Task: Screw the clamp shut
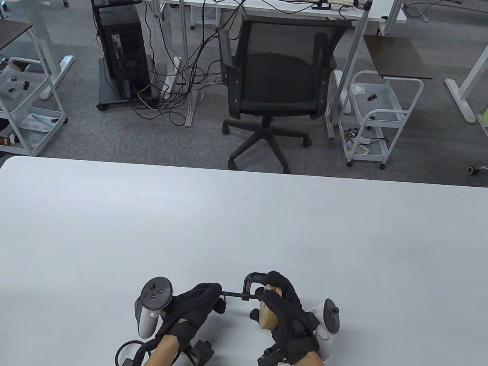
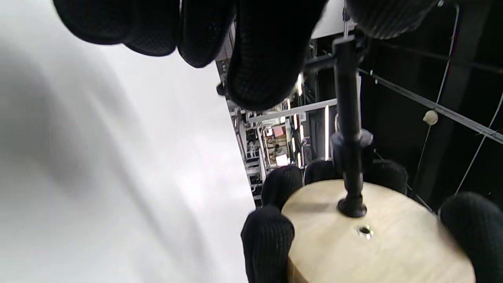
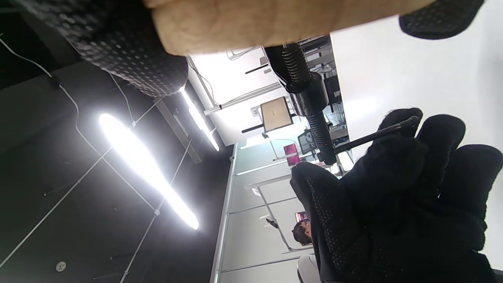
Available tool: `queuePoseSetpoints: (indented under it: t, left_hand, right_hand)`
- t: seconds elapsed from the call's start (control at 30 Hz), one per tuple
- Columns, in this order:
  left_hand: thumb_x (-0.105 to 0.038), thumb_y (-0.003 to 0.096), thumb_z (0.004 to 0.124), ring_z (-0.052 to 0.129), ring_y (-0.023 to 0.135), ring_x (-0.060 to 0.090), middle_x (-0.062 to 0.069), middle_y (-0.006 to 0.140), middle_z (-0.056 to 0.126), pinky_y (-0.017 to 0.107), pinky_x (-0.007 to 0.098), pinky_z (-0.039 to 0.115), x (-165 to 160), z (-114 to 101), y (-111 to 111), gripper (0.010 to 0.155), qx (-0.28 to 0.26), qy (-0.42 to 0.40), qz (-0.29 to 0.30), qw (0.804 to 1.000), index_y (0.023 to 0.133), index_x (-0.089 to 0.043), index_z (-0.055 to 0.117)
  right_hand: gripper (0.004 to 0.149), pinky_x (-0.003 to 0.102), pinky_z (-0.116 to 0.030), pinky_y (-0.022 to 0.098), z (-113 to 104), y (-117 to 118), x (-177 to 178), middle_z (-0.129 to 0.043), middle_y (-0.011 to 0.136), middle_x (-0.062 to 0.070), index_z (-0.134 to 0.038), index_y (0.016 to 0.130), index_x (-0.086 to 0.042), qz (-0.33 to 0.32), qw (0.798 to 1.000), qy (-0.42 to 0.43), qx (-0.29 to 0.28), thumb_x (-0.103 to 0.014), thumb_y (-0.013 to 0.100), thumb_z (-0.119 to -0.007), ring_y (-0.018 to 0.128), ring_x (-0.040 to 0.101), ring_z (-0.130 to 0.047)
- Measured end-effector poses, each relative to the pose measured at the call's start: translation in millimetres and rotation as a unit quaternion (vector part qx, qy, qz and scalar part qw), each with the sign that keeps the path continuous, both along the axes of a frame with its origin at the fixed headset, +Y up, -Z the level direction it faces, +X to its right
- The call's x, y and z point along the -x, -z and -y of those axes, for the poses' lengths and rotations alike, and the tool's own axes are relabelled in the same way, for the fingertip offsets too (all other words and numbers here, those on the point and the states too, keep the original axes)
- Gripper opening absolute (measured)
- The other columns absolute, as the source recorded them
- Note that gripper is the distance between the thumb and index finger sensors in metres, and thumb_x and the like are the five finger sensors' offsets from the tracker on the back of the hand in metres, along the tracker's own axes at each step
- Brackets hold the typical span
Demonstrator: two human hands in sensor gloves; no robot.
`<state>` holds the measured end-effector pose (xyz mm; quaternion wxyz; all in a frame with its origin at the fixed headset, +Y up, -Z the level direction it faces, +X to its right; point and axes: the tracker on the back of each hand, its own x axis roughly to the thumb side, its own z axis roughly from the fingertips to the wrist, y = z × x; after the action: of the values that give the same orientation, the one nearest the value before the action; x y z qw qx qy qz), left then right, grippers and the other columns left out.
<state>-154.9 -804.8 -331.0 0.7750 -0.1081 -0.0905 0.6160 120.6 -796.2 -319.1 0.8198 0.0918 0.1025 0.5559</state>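
A black C-clamp (image 1: pixel 248 282) is held just above the white table (image 1: pixel 241 216) near its front edge. Its screw (image 1: pixel 233 293) points left. My left hand (image 1: pixel 214 294) grips the screw's sliding handle bar. My right hand (image 1: pixel 281 295) holds a round wooden disc (image 1: pixel 269 315) that sits in the clamp's mouth. In the left wrist view the screw (image 2: pixel 348 118) ends in a pad (image 2: pixel 352 207) that touches the disc's flat face (image 2: pixel 377 239). In the right wrist view the threaded screw (image 3: pixel 311 98) runs from the disc (image 3: pixel 275 19) to the handle bar (image 3: pixel 377 135) in my left hand (image 3: pixel 393 196).
A black office chair (image 1: pixel 271 89) stands beyond the table's far edge. White carts (image 1: pixel 376 117) and a computer tower (image 1: pixel 123 53) stand on the floor behind it. Nothing else lies on the table.
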Motion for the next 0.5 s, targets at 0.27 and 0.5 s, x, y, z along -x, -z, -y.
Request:
queuePoseSetpoints:
  t: [0.27, 0.5]
  left_hand:
    - [-0.055, 0.0557, 0.069, 0.052, 0.097, 0.056, 0.027, 0.113, 0.047, 0.063, 0.063, 0.063, -4.6, -0.9, 2.2, 0.066, -0.012, -0.022, 0.023, 0.999, 0.102, -0.007, 0.070]
    - [-0.039, 0.0531, 0.077, 0.052, 0.100, 0.054, 0.023, 0.115, 0.048, 0.063, 0.065, 0.062, -7.3, -9.1, 2.0, 0.059, -0.076, -0.034, 0.012, 0.996, 0.107, -0.020, 0.064]
  right_hand:
    - [0.069, 0.073, -0.064, 0.050, 1.3, 1.6, 1.8, -0.044, 0.112, 0.005, -0.058, 0.104, -0.021, -0.012, 1.000, 0.000, -0.001, -0.053, 0.051, -0.089, 0.093, 0.052, -0.048]
    - [0.069, 0.073, -0.064, 0.050, 1.3, 1.7, -0.1, -0.044, 0.112, 0.005, -0.058, 0.104, -0.021, -0.008, 1.000, 0.000, -0.001, -0.053, 0.051, -0.089, 0.093, 0.053, -0.048]
